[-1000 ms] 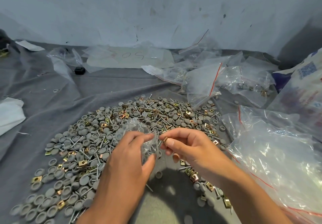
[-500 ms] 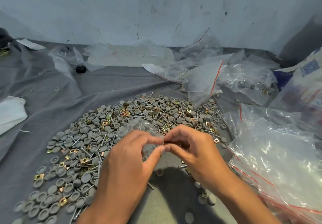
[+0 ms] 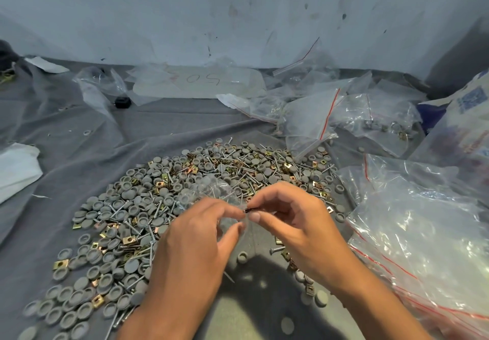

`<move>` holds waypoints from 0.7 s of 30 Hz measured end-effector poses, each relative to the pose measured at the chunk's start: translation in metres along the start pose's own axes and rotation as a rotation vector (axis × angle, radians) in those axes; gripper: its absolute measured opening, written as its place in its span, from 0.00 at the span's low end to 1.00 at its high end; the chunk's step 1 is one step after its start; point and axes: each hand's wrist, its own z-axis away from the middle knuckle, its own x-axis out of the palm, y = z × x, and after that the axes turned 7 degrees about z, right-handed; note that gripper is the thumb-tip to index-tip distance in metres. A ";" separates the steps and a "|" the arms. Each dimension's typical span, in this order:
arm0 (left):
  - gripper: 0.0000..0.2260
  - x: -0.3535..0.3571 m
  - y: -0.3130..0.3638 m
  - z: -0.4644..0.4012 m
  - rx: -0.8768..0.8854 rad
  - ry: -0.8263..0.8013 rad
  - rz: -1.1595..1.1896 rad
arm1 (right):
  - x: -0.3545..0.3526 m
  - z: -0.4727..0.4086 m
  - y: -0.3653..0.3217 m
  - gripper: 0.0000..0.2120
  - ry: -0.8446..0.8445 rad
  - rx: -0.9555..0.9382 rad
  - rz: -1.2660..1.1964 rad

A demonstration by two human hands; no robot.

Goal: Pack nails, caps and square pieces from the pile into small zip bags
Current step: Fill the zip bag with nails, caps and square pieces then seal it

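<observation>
Head view: left hand (image 3: 195, 236) and right hand (image 3: 288, 223) both pinch the mouth of a small zip bag (image 3: 209, 194) above the pile (image 3: 164, 207). An uneven press would probably leave the seal gaping, spilling contents. Thin clear film; domed grey caps, slender steel nails, brassy square pieces.

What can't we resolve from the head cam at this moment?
- Small zip bag, head view: contents and count unreadable; clear film blends into the pile, and the left hand covers its lower part.
- Bag mouth: sealed or not, hidden where both hands pinch it; the right hand covers the rest.
- Large bag: cut off by the right edge.
- Writing on the far sheet: too faint to read surely.
</observation>
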 end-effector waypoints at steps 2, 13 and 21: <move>0.09 0.000 0.000 0.000 0.004 0.000 0.010 | 0.002 0.002 -0.005 0.05 -0.045 -0.049 0.022; 0.05 0.000 0.003 0.000 0.090 0.075 0.157 | 0.008 0.006 0.002 0.08 0.195 -0.236 0.575; 0.03 0.006 0.005 0.001 0.105 0.112 0.098 | 0.009 0.007 -0.003 0.04 0.101 -0.042 0.345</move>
